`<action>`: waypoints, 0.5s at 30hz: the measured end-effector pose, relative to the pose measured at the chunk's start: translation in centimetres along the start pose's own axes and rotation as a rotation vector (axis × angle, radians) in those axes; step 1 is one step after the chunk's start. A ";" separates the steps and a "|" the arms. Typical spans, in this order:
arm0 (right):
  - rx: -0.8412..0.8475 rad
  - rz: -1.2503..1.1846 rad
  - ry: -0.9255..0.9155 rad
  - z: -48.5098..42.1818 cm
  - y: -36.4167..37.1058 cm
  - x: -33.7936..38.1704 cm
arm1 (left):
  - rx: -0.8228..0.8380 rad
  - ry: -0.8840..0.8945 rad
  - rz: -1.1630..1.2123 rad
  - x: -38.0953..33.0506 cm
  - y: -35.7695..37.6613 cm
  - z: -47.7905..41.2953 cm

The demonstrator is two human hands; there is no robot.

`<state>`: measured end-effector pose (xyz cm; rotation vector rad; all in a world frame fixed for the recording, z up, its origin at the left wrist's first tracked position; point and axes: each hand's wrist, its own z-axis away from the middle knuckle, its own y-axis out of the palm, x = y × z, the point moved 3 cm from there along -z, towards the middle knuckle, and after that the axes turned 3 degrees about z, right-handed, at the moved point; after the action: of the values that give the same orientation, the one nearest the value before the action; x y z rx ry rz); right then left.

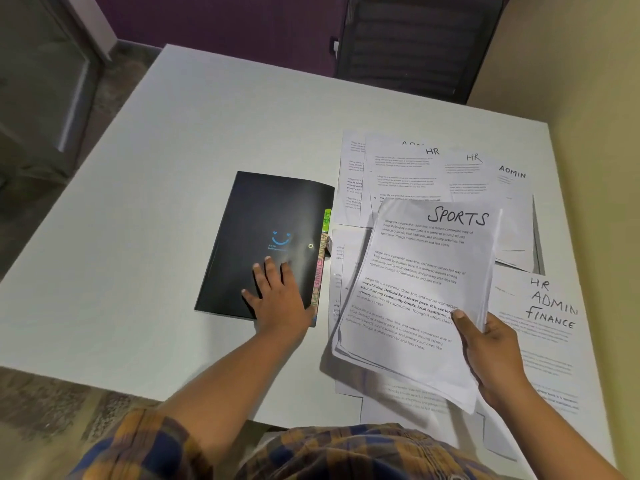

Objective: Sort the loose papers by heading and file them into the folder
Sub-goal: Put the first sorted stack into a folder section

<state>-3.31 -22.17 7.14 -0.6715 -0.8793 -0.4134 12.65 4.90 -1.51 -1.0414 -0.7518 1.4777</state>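
Observation:
A black folder (270, 216) with a blue smiley logo lies closed on the white table, coloured index tabs (321, 268) showing along its right edge. My left hand (277, 296) rests flat on its lower cover, fingers spread. My right hand (491, 355) grips the lower right corner of a stack of sheets headed SPORTS (415, 289), held just above the table to the right of the folder. Loose sheets headed HR (408, 171), another HR sheet (469, 174) and ADMIN (516, 209) lie spread behind the stack.
A sheet marked HR, ADMIN, FINANCE (543, 327) lies at the right, more papers beneath the held stack near the table's front edge (104, 379). A dark chair (412, 43) stands behind the table. A beige wall (595, 133) borders the right side.

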 end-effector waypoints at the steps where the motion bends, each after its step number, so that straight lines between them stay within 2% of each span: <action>1: 0.001 0.005 0.000 0.0 -0.1 -0.1 | 0.025 0.004 0.002 -0.2 0.0 0.0; 7: 0.000 0.017 0.000 -0.5 -0.6 -0.2 | 0.069 0.120 -0.109 -1.5 -1.7 0.6; 11: 0.034 -0.015 -0.007 -0.5 0.1 0.4 | 0.099 0.080 -0.188 -1.6 -6.2 1.2; 15: 0.047 -0.001 -0.005 0.0 0.3 1.5 | -0.144 0.037 -0.099 -1.0 -10.3 2.0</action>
<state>-2.25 -22.08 8.21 -0.6293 -0.8915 -0.3911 15.14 5.92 8.66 -1.1209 -0.8816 1.3320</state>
